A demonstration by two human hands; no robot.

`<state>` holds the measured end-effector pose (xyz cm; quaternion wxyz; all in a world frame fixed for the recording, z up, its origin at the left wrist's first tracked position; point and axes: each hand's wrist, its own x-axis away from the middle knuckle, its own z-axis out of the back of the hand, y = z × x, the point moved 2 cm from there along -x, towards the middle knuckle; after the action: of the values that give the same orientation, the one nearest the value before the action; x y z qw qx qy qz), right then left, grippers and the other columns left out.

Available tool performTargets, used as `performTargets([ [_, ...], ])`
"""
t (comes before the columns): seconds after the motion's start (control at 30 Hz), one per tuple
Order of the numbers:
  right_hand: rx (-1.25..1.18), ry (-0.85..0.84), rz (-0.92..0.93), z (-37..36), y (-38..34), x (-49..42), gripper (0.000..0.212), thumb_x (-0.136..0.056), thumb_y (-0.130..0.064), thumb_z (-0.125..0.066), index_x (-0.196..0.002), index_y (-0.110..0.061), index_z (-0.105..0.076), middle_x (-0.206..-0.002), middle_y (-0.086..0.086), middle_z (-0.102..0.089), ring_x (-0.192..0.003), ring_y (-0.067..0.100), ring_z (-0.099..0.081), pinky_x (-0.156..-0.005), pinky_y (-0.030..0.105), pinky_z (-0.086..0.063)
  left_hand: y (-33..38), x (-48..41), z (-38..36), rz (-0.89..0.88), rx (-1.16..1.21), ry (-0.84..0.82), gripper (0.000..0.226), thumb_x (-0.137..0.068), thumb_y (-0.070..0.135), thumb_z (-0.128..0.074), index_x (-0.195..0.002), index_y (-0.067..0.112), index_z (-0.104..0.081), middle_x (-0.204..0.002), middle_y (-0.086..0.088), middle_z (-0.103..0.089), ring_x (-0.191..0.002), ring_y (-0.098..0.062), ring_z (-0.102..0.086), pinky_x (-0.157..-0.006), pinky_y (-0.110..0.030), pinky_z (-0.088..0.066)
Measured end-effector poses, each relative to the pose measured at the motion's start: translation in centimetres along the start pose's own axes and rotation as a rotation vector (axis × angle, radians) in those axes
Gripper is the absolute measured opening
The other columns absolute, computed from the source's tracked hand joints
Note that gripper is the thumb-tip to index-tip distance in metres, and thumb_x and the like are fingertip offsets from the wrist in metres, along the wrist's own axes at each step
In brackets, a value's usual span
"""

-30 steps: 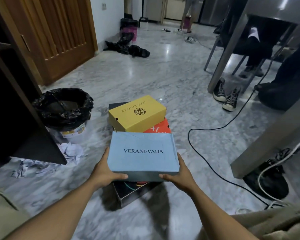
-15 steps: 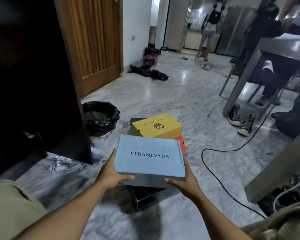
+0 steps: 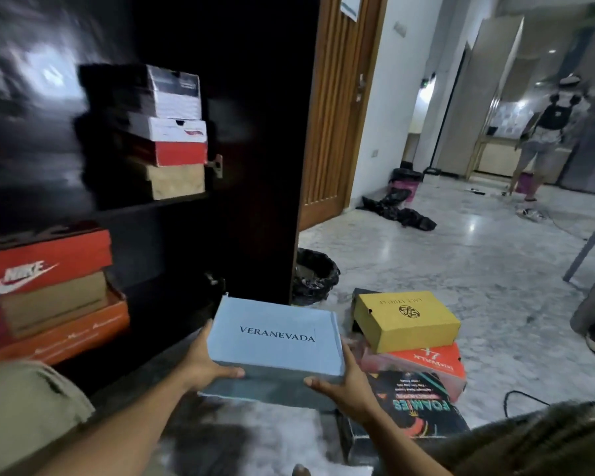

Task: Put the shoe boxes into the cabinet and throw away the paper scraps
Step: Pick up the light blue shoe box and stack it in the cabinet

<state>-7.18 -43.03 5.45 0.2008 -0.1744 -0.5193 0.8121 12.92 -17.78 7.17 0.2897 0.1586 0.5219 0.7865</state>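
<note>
Two shelves of the cabinet (image 3: 255, 149) up and left of the grips, both loaded with stacked boxes (image 3: 176, 132); dark free space right of the lower stack, just beyond the left grip (image 3: 203, 365). Ahead, past the cabinet's edge, a bin (image 3: 315, 276). To the far right, open marble floor (image 3: 478, 269). Just beside the right grip (image 3: 347, 386), a yellow box (image 3: 406, 321) on a red box (image 3: 426, 364) on a black box (image 3: 416, 407). Off the floor between both grips, the blue shoe box (image 3: 275, 334): each grip curled round one end, thumbs on the near wall.
</note>
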Motion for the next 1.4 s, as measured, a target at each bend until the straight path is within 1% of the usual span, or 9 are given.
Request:
performTargets([
  [0.17, -0.071, -0.176, 0.135, -6.7, -6.2, -4.3, 0.095, -0.059, -0.05, -0.093, -0.137, -0.041, -0.041, -0.122, -0.017, -0.062, -0.11, 0.003, -0.061, -0.086, 0.024, -0.057, 0.8, 3.7, 9.8, 0.041, -0.063, 0.231, 0.114, -0.031, 0.047, -0.1, -0.132, 0.038, -0.047, -0.122, 0.017, -0.065, -0.118, -0.01, -0.059, -0.099, -0.038, -0.05],
  [0.27, -0.14, -0.265, 0.214, -10.7, -10.6, -7.1, 0.089, -0.057, -0.051, -0.094, -0.133, -0.047, -0.047, -0.12, -0.018, -0.067, -0.112, 0.004, -0.063, -0.095, 0.038, -0.057, 3.5, 5.4, 15.5, 0.071, -0.037, 0.355, 0.118, -0.037, 0.015, -0.102, -0.138, 0.025, -0.042, -0.125, 0.009, -0.062, -0.123, -0.018, -0.056, -0.097, -0.028, -0.047],
  [0.4, -0.205, -0.335, 0.323, -15.2, -17.4, -11.0, 0.083, -0.061, -0.041, -0.095, -0.13, -0.047, -0.05, -0.116, -0.022, -0.068, -0.109, 0.003, -0.065, -0.09, 0.033, -0.058, 7.8, 6.9, 22.3, 0.067, -0.112, 0.561, 0.14, -0.034, 0.022, -0.102, -0.153, 0.018, -0.029, -0.138, 0.006, -0.052, -0.128, -0.019, -0.051, -0.104, -0.031, -0.043],
  [0.6, -0.276, -0.396, 0.446, -20.3, -28.2, -17.1, 0.088, -0.059, -0.029, -0.098, -0.134, -0.033, -0.053, -0.114, -0.015, -0.071, -0.106, 0.005, -0.068, -0.093, 0.037, -0.058, 13.2, 7.9, 29.7, -0.014, -0.216, 0.855, 0.112, -0.052, 0.002, -0.095, -0.147, 0.018, -0.038, -0.102, 0.031, -0.046, -0.11, -0.009, -0.047, -0.089, -0.021, -0.034],
  [0.8, -0.324, -0.415, 0.442, -24.7, -35.4, -20.7, 0.095, -0.061, -0.012, -0.095, -0.143, -0.013, -0.048, -0.12, 0.001, -0.064, -0.106, 0.021, -0.064, -0.086, 0.033, -0.06, 12.5, 6.8, 35.1, 0.015, -0.14, 1.018, 0.09, -0.043, 0.007, -0.099, -0.12, 0.02, -0.055, -0.106, 0.007, -0.069, -0.101, -0.017, -0.067, -0.078, -0.027, -0.051],
  [0.9, -0.266, -0.39, 0.45, -26.5, -36.2, -22.1, 0.108, -0.06, -0.025, -0.096, -0.15, -0.008, -0.039, -0.127, 0.006, -0.06, -0.11, 0.022, -0.063, -0.088, 0.037, -0.058, 11.1, 6.0, 35.8, 0.034, -0.133, 1.104, 0.078, -0.047, 0.006, -0.098, -0.114, 0.016, -0.059, -0.101, 0.003, -0.07, -0.095, -0.019, -0.068, -0.078, -0.03, -0.052],
  [1.1, -0.266, -0.294, 0.505, -29.4, -36.7, -22.9, 0.078, -0.074, -0.017, -0.088, -0.137, -0.019, -0.042, -0.119, 0.0, -0.056, -0.105, 0.017, -0.059, -0.063, 0.006, -0.05, 9.0, 4.7, 35.7, 0.023, -0.293, 1.376, 0.084, -0.052, 0.014, -0.097, -0.127, 0.009, -0.058, -0.12, -0.008, -0.053, -0.104, -0.018, -0.054, -0.091, -0.029, -0.044],
  [1.27, -0.224, -0.261, 0.563, -31.7, -37.6, -24.1, 0.069, -0.086, -0.021, -0.076, -0.143, -0.03, -0.038, -0.139, 0.002, -0.049, -0.126, 0.021, -0.052, -0.102, 0.045, -0.052, 8.5, 3.1, 37.1, 0.033, -0.476, 1.5, 0.068, -0.066, 0.006, -0.088, -0.123, 0.001, -0.051, -0.129, -0.019, -0.041, -0.116, -0.041, -0.053, -0.097, -0.047, -0.045],
  [1.4, -0.059, -0.246, 0.62, -33.2, -38.6, -25.6, 0.073, -0.094, -0.02, -0.065, -0.156, -0.016, -0.026, -0.149, 0.006, -0.039, -0.136, 0.025, -0.044, -0.108, 0.038, -0.041, 7.2, 1.9, 37.9, 0.225, -0.791, 1.453, 0.082, -0.069, 0.021, -0.087, -0.139, 0.005, -0.048, -0.137, -0.017, -0.043, -0.117, -0.043, -0.049, -0.084, -0.051, -0.053],
])
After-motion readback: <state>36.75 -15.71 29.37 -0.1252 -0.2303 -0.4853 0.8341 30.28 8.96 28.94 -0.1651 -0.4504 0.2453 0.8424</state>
